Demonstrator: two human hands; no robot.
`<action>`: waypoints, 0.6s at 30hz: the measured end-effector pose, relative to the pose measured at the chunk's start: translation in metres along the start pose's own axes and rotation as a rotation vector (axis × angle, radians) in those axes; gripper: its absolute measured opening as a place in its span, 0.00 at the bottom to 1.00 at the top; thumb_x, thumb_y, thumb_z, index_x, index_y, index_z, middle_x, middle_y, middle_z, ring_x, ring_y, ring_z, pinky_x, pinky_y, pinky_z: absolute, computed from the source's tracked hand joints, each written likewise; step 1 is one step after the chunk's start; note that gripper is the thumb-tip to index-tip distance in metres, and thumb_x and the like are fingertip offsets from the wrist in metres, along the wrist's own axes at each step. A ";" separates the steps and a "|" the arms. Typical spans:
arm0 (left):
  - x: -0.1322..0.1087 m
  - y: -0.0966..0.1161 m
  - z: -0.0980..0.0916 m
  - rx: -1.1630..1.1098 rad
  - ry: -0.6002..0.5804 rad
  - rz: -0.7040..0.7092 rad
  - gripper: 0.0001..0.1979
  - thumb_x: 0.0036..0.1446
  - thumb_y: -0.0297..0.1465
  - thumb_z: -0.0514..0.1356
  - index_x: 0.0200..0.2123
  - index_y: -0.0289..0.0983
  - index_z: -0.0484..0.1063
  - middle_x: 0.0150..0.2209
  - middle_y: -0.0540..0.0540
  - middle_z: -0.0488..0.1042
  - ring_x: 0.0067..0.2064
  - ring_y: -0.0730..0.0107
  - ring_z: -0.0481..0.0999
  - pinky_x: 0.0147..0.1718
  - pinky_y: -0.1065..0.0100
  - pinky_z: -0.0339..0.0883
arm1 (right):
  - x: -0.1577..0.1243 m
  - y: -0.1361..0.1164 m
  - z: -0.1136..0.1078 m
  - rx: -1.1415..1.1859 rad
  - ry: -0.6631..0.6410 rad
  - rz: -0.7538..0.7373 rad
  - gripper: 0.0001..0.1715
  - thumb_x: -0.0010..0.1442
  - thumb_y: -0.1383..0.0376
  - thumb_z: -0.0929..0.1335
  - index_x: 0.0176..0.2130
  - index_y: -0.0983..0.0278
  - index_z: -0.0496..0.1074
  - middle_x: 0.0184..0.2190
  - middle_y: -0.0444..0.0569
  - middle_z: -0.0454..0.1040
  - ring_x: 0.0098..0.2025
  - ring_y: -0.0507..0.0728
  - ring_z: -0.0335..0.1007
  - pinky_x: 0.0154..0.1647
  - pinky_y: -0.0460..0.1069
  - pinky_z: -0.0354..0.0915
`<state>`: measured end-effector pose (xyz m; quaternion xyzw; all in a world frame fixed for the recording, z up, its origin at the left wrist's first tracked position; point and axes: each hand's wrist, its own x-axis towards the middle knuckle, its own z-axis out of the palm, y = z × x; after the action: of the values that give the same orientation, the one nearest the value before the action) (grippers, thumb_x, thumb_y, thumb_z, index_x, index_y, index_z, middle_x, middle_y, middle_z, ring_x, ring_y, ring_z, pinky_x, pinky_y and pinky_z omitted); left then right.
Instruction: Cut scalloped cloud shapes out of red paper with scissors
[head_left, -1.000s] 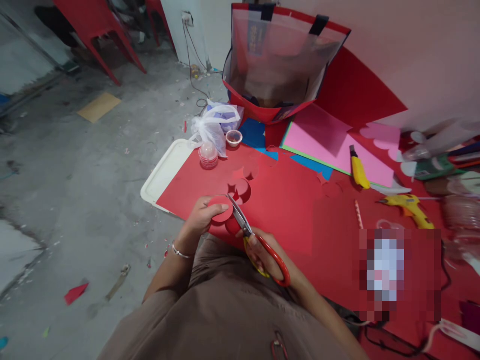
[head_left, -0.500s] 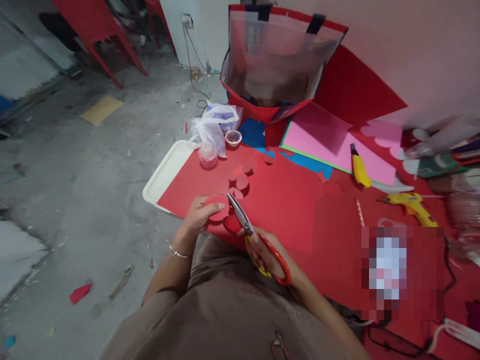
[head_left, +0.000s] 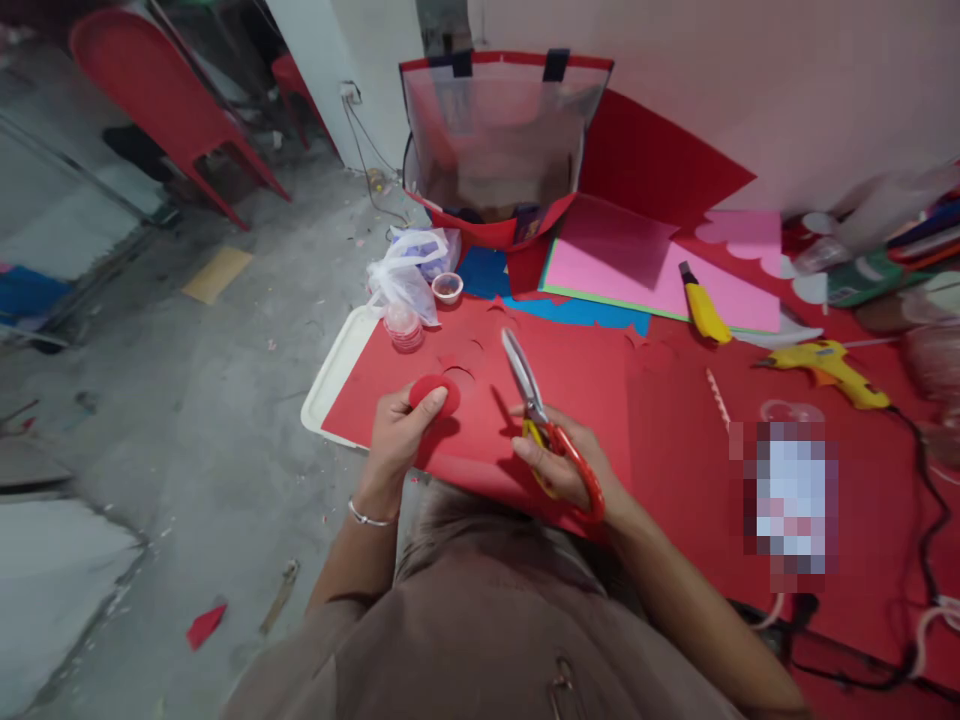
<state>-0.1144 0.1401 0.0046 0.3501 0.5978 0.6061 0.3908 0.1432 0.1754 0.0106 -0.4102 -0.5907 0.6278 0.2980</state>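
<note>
A round red paper disc (head_left: 430,394) is pinched between the thumb and fingers of my left hand (head_left: 405,425), over the near left part of the red-covered table. My right hand (head_left: 564,462) is closed around the red and yellow handles of a pair of scissors (head_left: 523,370). Their blades are together, point away from me and stand apart from the disc. Beneath both hands lies a large red paper sheet (head_left: 577,370). Small red paper scraps (head_left: 448,361) rest on it just beyond the disc.
Clear plastic cups (head_left: 403,328) and a white plastic bag (head_left: 405,275) sit at the far left corner. Behind stands a large tote bag (head_left: 502,140). To the right are pink sheets (head_left: 615,255), a yellow cutter (head_left: 705,308) and a corded yellow glue gun (head_left: 829,370).
The scissors have moved right, away from the paper in my left hand. That paper is now drawn back a little as a round disc. The camera view has shifted.
</note>
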 end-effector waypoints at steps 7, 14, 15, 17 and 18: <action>0.002 0.022 0.054 0.064 -0.198 0.051 0.24 0.53 0.49 0.80 0.29 0.36 0.80 0.19 0.53 0.70 0.19 0.79 0.62 0.20 0.73 0.56 | 0.039 -0.030 -0.034 0.021 0.123 -0.147 0.45 0.56 0.45 0.83 0.63 0.63 0.75 0.29 0.41 0.77 0.26 0.54 0.72 0.27 0.48 0.66; 0.002 0.033 0.100 0.198 -0.213 0.203 0.36 0.50 0.41 0.83 0.61 0.43 0.82 0.38 0.50 0.83 0.19 0.81 0.65 0.17 0.73 0.60 | 0.047 -0.053 -0.072 0.209 0.062 -0.163 0.45 0.48 0.52 0.87 0.58 0.64 0.77 0.26 0.41 0.80 0.25 0.54 0.74 0.25 0.45 0.67; 0.002 0.033 0.106 0.220 -0.215 0.227 0.36 0.50 0.41 0.83 0.61 0.43 0.82 0.39 0.49 0.84 0.20 0.81 0.66 0.18 0.73 0.62 | 0.047 -0.055 -0.077 0.227 0.037 -0.169 0.43 0.48 0.54 0.87 0.57 0.64 0.77 0.25 0.40 0.79 0.23 0.53 0.72 0.23 0.45 0.65; 0.000 0.033 0.116 0.254 -0.202 0.275 0.33 0.50 0.41 0.83 0.59 0.42 0.83 0.41 0.47 0.84 0.21 0.81 0.67 0.19 0.72 0.65 | 0.047 -0.057 -0.085 0.254 -0.014 -0.181 0.39 0.49 0.59 0.86 0.56 0.65 0.77 0.23 0.38 0.77 0.20 0.51 0.68 0.20 0.44 0.62; -0.001 0.033 0.121 0.269 -0.191 0.294 0.33 0.50 0.42 0.82 0.58 0.42 0.83 0.41 0.47 0.85 0.22 0.81 0.67 0.20 0.72 0.67 | 0.048 -0.058 -0.087 0.258 -0.039 -0.189 0.36 0.50 0.62 0.85 0.55 0.65 0.77 0.22 0.37 0.75 0.19 0.50 0.66 0.19 0.43 0.61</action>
<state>-0.0082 0.1946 0.0428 0.5384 0.5759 0.5355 0.3027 0.1892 0.2676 0.0629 -0.2987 -0.5467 0.6754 0.3946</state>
